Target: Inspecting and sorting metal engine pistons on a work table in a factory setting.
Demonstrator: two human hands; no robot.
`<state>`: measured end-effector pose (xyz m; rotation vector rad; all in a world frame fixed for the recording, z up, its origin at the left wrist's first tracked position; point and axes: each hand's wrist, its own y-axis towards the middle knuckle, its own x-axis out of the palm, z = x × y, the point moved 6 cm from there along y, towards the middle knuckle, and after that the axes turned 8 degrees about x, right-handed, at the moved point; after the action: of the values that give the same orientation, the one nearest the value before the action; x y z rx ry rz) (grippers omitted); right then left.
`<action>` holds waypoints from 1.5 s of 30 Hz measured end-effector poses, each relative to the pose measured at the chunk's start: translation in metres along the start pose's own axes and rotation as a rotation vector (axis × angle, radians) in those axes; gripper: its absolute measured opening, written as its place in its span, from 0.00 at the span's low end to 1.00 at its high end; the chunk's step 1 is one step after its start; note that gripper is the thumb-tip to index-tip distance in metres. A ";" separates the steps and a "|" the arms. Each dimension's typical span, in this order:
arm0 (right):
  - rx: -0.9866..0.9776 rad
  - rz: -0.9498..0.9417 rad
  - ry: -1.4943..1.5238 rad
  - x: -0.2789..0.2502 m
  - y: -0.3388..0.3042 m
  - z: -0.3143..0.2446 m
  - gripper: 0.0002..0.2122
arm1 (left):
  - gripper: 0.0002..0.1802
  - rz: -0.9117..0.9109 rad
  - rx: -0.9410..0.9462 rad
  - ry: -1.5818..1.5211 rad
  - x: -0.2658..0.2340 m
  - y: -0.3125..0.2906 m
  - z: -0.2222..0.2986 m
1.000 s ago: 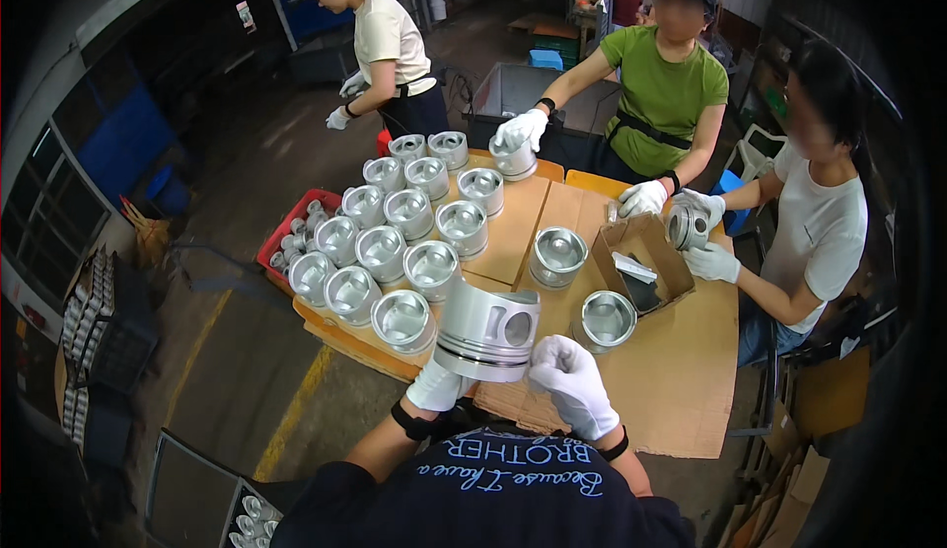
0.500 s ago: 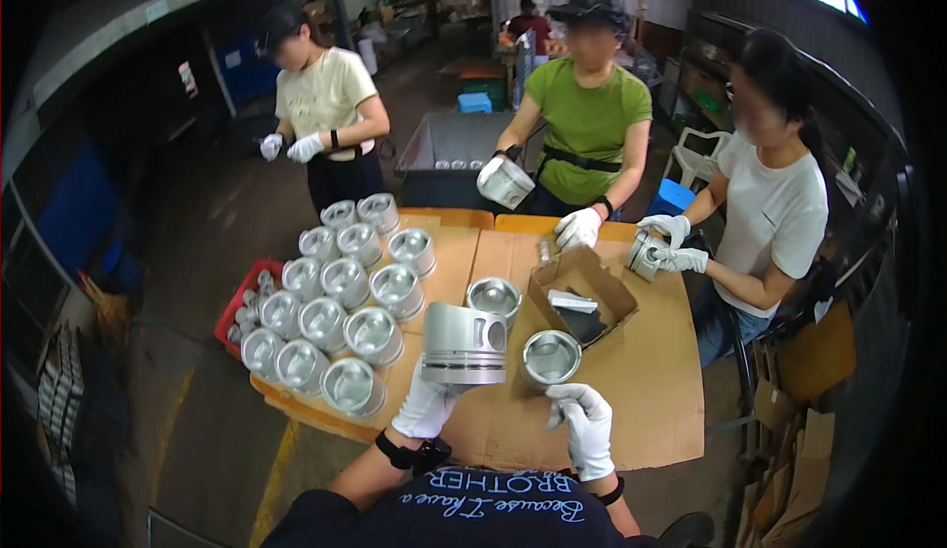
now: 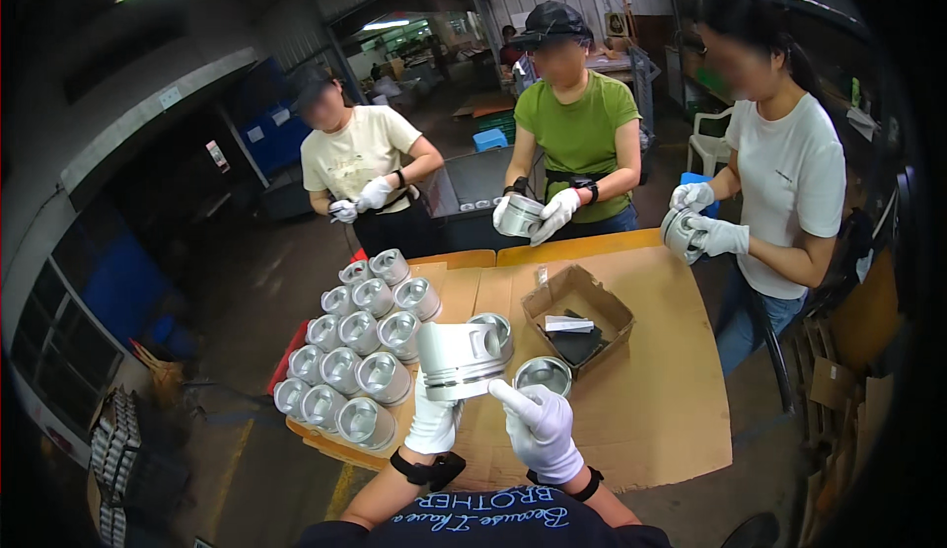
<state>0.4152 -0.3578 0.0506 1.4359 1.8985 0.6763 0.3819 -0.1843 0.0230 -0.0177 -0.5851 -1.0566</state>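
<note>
My left hand (image 3: 434, 418), in a white glove, grips a silver metal piston (image 3: 456, 353) from below and holds it tilted above the cardboard-covered table (image 3: 651, 400). The piston has ring grooves near its lower edge and a pin hole in its side. My right hand (image 3: 545, 432), also gloved, has its index finger stretched to that lower edge, touching or nearly touching it. Its other fingers are curled; whether they hold something is hidden. Just behind my hands stand one piston (image 3: 493, 329), partly covered by the held one, and another piston (image 3: 545, 376).
Rows of pistons (image 3: 357, 374) stand at the table's left, beside a red bin (image 3: 288, 353). An open cardboard box (image 3: 614, 336) holds a white and a dark item. Across the table a person in green (image 3: 582, 119) and one in white (image 3: 789, 163) handle pistons; another person (image 3: 360, 148) stands far left.
My right hand has risen leftward to the held piston's lower edge, which now tilts more. The person in green brings both hands to a piston. My view has shifted.
</note>
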 end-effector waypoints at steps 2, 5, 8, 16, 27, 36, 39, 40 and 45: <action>-0.031 0.009 0.019 0.000 0.001 0.001 0.26 | 0.23 0.005 0.037 0.050 0.003 0.000 0.002; 0.009 0.058 0.011 -0.005 0.003 0.004 0.24 | 0.23 0.074 0.098 0.070 -0.015 0.001 -0.007; 0.065 0.062 0.048 -0.005 0.002 0.007 0.22 | 0.23 0.139 0.066 0.077 -0.026 -0.002 -0.014; 0.051 0.080 0.072 -0.010 0.001 0.002 0.20 | 0.26 0.141 0.111 -0.020 -0.027 -0.010 -0.017; 0.089 0.057 -0.025 0.003 0.002 0.007 0.17 | 0.28 0.120 0.119 -0.133 -0.050 -0.014 -0.023; -0.012 -0.053 -0.050 0.008 0.001 -0.030 0.22 | 0.25 0.142 0.080 -0.208 -0.056 -0.017 -0.022; -0.153 -0.111 -0.123 0.017 0.008 -0.047 0.23 | 0.23 0.086 0.096 -0.215 -0.049 -0.020 -0.014; -0.193 -0.101 -0.142 0.019 0.008 -0.049 0.23 | 0.23 0.091 0.089 -0.218 -0.048 -0.019 -0.012; 0.086 -0.039 -0.235 0.015 -0.004 -0.026 0.16 | 0.25 0.139 0.098 -0.306 -0.064 -0.018 -0.014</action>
<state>0.3907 -0.3451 0.0620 1.4581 1.7847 0.3915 0.3503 -0.1455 -0.0228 -0.1341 -0.8991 -0.8942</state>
